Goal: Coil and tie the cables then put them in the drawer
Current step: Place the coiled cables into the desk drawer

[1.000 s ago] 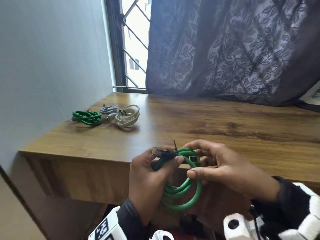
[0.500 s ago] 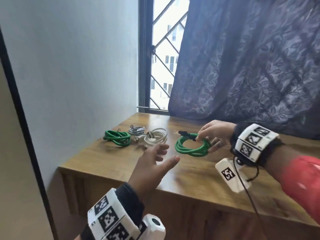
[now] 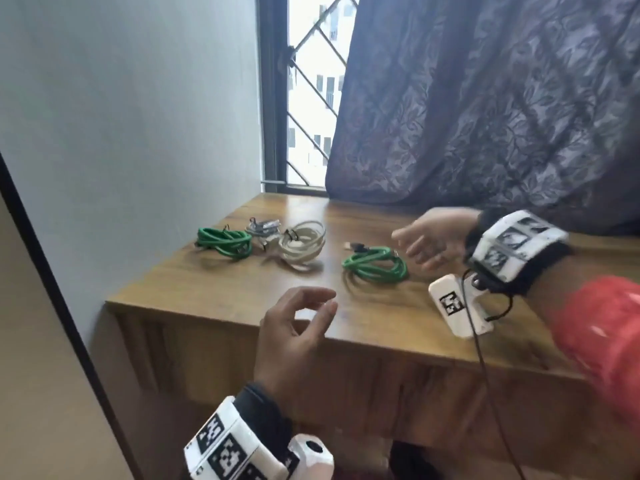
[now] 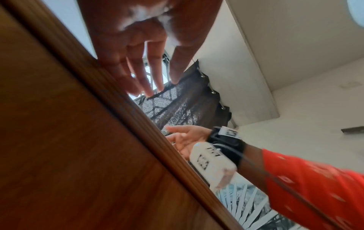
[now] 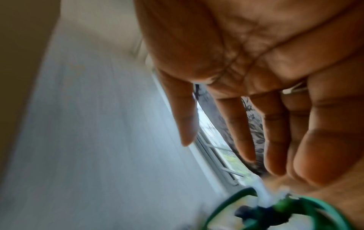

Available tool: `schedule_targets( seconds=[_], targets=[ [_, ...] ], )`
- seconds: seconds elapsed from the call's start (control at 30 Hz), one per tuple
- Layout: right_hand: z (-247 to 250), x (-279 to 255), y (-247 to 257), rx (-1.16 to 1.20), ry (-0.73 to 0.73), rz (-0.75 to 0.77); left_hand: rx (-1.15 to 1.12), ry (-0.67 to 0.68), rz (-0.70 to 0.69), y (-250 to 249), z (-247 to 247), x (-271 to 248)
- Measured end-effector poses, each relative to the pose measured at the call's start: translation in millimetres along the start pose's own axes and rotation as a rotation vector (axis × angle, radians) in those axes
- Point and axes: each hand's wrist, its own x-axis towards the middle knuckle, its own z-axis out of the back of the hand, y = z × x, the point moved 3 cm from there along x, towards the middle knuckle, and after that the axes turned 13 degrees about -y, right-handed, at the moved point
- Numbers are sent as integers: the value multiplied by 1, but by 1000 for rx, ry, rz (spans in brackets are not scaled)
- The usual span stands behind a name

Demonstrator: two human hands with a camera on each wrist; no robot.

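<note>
Wooden desk (image 3: 221,292): coiled, tied green cable (image 3: 375,265)

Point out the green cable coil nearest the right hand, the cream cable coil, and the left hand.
green cable coil (image 3: 375,265): head view, on the bundled loops at its middle.
cream cable coil (image 3: 304,242): head view, on the pale loops right of its tie.
left hand (image 3: 291,337): head view, on the back of the hand below the curled fingers.

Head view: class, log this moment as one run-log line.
right hand: open, beside green coil lying on desk | left hand: open, empty | three other coils: on desk | drawer: unseen
</note>
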Motion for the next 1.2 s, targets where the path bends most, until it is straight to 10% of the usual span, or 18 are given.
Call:
schedule_targets(
  seconds=[0.2, 0.33, 0.5, 0.67, 1.03, 1.2],
  targets=[
    [16, -127, -84, 881, 168, 101, -270, -94, 468, 25, -5, -66],
    [-40, -164, -198, 1197, 212, -257, -192, -89, 966, 78, -10, -109],
    [-64, -159, -298, 1534, -79, -562, -356, -172, 1327, 108, -24, -124],
    [-57, -128, -322, 1688, -356, -671, -642, -330, 1358, 106, -40, -125],
    [-67, -120, -316, 1688, -379, -662, -550, -311, 1291, 111, -25, -144],
    [-49, -164, -343, 1469, -278, -638, -248, 91, 1311, 82, 23, -163]
  ],
)
